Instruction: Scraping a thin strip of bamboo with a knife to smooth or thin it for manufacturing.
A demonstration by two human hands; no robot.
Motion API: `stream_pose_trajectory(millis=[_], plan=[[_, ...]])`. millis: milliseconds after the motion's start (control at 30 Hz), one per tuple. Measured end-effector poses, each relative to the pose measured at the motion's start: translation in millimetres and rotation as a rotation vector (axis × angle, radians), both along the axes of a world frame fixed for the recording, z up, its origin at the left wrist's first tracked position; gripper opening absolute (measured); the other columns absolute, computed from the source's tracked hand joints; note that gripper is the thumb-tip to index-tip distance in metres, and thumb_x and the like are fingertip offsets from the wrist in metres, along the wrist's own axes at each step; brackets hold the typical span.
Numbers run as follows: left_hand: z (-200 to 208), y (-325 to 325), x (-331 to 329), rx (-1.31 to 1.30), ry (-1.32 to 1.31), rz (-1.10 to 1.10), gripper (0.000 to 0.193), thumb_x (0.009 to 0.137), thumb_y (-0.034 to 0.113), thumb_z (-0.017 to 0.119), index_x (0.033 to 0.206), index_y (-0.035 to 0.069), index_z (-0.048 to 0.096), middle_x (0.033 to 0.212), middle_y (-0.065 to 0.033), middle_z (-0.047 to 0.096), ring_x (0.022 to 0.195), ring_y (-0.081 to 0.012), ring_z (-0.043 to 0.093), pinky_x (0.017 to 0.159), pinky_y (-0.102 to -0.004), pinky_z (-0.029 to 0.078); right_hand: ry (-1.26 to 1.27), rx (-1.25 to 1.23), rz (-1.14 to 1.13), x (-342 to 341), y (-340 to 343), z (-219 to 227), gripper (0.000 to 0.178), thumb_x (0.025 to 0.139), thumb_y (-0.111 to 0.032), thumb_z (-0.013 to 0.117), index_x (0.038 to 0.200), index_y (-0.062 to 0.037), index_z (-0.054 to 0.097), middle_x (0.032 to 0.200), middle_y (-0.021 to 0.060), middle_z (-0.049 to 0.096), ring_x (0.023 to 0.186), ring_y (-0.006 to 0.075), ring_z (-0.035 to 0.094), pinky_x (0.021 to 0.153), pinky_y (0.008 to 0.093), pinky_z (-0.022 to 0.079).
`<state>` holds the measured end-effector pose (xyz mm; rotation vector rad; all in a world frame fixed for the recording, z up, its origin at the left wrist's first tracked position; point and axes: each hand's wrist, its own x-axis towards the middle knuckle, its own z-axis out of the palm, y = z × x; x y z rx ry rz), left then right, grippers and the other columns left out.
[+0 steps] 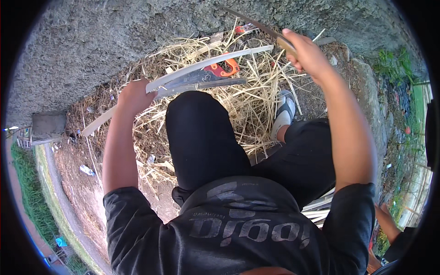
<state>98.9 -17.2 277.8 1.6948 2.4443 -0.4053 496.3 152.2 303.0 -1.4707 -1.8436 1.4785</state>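
1. While the two hands stand well apart, the left hand [133, 97], at 10 o'clock, has its fingers wrapped around a long pale strip [211, 61].
2. That strip runs from 9 o'clock, through the fist, to its far end at 1 o'clock.
3. Between 1 and 2 o'clock, the right hand [308, 54] is clenched on the wooden handle of a knife [256, 24], its blade pointing toward 12 o'clock, above the strip.
4. Just below the strip, a saw [223, 68] shows its orange handle near 12 o'clock; whether the left hand touches its blade, I cannot tell.
5. Loose shavings [254, 107] spread around 12 o'clock, below a rough wall [105, 50].
6. Another person's arm [387, 222] shows at 4 o'clock.
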Motion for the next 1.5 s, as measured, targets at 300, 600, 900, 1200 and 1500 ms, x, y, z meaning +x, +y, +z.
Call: stream_pose_trajectory(millis=[300, 600, 900, 1200, 1500], plan=[[40.7, -24.4, -4.0, -0.032, 0.066, 0.039, 0.038, 0.079, 0.046, 0.076, 0.095, 0.011, 0.073, 0.084, -0.0122, 0.07, 0.082, -0.0304, 0.069, 0.076, -0.0442, 0.053, 1.0, -0.463, 0.055, -38.2, -27.8, -51.3, 0.04, 0.097, -0.037, 0.038, 0.101, -0.0016, 0.056, 0.068, -0.0003, 0.046, 0.057, 0.0125, 0.044, 0.061, 0.0325, 0.041], [80.3, -51.6, 9.9, 0.004, -0.002, 0.179, 0.043, 0.081, 0.052, 0.072, 0.094, 0.011, 0.071, 0.081, -0.0127, 0.07, 0.08, -0.0335, 0.069, 0.074, -0.0463, 0.053, 1.127, -0.469, 0.191, -34.9, -40.8, -37.8, 0.041, 0.095, -0.037, 0.04, 0.1, -0.0001, 0.058, 0.068, 0.0001, 0.047, 0.057, 0.013, 0.044, 0.063, 0.0323, 0.041], [95.9, -52.1, 37.1, 0.181, 0.145, -0.032, 0.033, 0.088, 0.039, 0.069, 0.093, 0.006, 0.065, 0.078, -0.0155, 0.069, 0.077, -0.0354, 0.069, 0.071, -0.048, 0.052, 0.755, -0.223, 0.067, -30.2, -56.7, -47.3, 0.022, 0.096, -0.024, 0.058, 0.105, -0.0035, 0.055, 0.083, 0.0047, 0.061, 0.068, 0.0134, 0.062, 0.067, 0.0286, 0.052], [104.0, -45.7, 52.6, 0.235, 0.18, -0.087, 0.03, 0.088, 0.037, 0.069, 0.091, 0.008, 0.066, 0.076, -0.0139, 0.068, 0.074, -0.0337, 0.069, 0.07, -0.0468, 0.052, 0.521, -0.154, 0.073, -45.6, -56.6, -101.5, 0.031, 0.094, -0.015, 0.064, 0.116, -0.0023, 0.047, 0.087, 0.0107, 0.067, 0.064, 0.0114, 0.06, 0.056, 0.0273, 0.048], [106.0, -44.6, 59.2, 0.26, 0.191, -0.076, 0.024, 0.089, 0.034, 0.067, 0.093, 0.01, 0.07, 0.072, -0.0134, 0.067, 0.069, -0.0343, 0.067, 0.066, -0.0451, 0.05, 0.32, 0.294, 0.167, -81.3, -92.5, -60.8, 0.033, 0.092, -0.032, 0.067, 0.099, -0.0009, 0.06, 0.072, 0.0052, 0.061, 0.064, 0.0165, 0.057, 0.059, 0.0336, 0.044]])
